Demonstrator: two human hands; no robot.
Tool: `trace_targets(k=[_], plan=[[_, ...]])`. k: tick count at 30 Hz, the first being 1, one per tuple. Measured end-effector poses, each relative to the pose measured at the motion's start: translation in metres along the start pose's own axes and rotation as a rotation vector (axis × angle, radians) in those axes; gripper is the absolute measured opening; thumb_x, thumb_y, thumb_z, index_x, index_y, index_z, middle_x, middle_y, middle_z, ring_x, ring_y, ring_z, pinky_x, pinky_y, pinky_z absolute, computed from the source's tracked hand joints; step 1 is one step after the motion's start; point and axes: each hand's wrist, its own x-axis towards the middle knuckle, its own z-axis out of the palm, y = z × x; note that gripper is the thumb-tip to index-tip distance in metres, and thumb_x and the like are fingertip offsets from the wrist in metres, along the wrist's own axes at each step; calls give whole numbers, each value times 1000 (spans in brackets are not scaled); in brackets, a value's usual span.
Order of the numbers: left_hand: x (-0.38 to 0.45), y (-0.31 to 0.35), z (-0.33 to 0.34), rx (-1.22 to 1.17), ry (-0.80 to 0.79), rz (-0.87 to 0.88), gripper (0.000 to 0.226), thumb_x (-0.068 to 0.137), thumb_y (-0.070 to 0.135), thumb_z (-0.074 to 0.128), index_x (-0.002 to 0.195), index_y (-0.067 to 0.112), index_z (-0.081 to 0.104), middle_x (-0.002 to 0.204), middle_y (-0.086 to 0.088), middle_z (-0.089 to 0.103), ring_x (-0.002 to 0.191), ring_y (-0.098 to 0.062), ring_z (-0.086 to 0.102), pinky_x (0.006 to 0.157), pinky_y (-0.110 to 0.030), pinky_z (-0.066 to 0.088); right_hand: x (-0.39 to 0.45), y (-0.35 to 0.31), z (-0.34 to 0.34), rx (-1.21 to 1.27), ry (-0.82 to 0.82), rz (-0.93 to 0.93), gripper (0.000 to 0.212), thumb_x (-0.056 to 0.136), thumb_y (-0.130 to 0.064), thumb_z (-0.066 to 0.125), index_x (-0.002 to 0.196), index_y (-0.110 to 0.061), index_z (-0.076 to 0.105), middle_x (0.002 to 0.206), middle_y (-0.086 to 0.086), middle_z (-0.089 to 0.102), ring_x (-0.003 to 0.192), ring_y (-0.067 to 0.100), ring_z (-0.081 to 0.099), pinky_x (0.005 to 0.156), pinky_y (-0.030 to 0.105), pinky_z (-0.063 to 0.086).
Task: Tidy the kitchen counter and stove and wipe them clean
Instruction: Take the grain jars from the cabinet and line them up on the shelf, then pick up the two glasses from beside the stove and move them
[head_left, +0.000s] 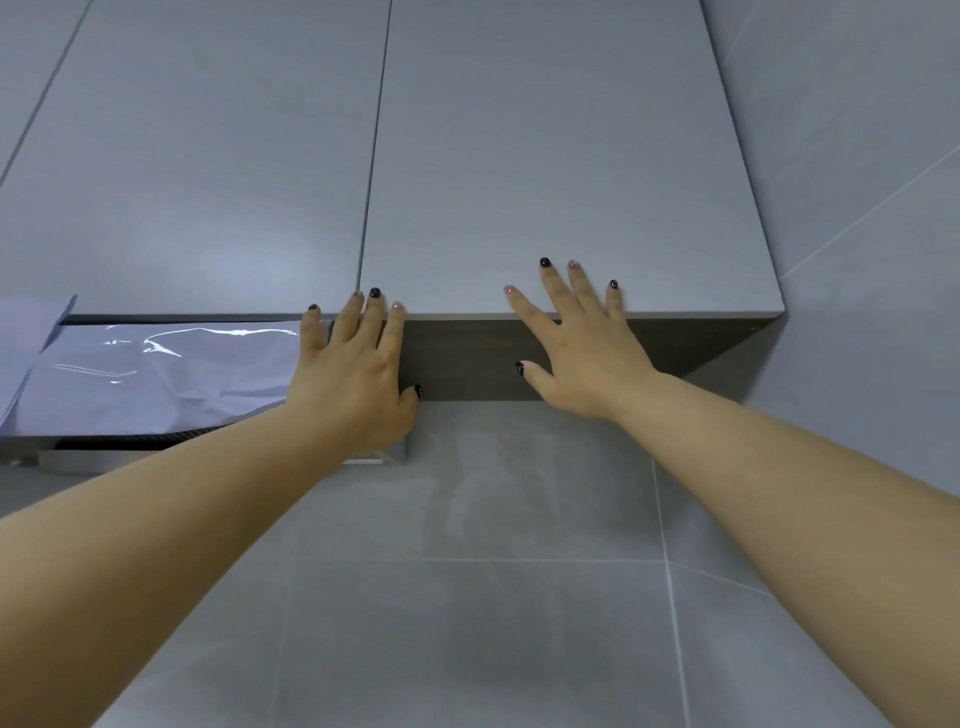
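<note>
I am looking up at grey wall cabinets. Both hands press flat on the lower edge of the right cabinet door (545, 156), which sits flush with its neighbour. My left hand (358, 369) rests near the seam between the two doors, fingers spread, thumb under the dark bottom panel (467, 358). My right hand (576, 348) lies further right on the same door, fingers apart, thumb on the dark underside. Neither hand holds anything. The counter and stove are out of view.
The left cabinet door (208, 156) is closed. Below it sits the range hood, wrapped in shiny plastic film (156, 374). Grey wall tiles (493, 597) fill the lower view, and a tiled side wall (872, 208) stands at the right.
</note>
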Motion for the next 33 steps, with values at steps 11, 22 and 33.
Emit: trace_targets(k=[11, 22, 33], plan=[[5, -5, -31, 155, -175, 76, 92, 80, 50, 55, 151, 13, 10, 155, -12, 20, 138, -29, 29, 110, -53, 18, -13, -15, -9, 108, -104, 94, 80, 94, -36, 45, 151, -30, -11, 158, 8, -21, 145, 31, -18, 115, 59, 1], [-80, 28, -38, -243, -241, 195, 19, 95, 19, 43, 110, 18, 54, 97, -3, 65, 82, -26, 55, 74, -33, 37, -128, -52, -22, 689, 29, 183, 40, 94, -18, 51, 134, -18, 47, 124, 2, 57, 115, 22, 51, 96, 42, 42], [-245, 81, -33, -794, -432, 86, 21, 97, 11, 45, 107, 22, 59, 82, 12, 72, 74, -16, 65, 67, -35, 53, -318, -113, -10, 1180, -82, 607, 23, 93, -11, 56, 113, -23, 56, 80, -6, 63, 79, 8, 60, 71, 13, 45]])
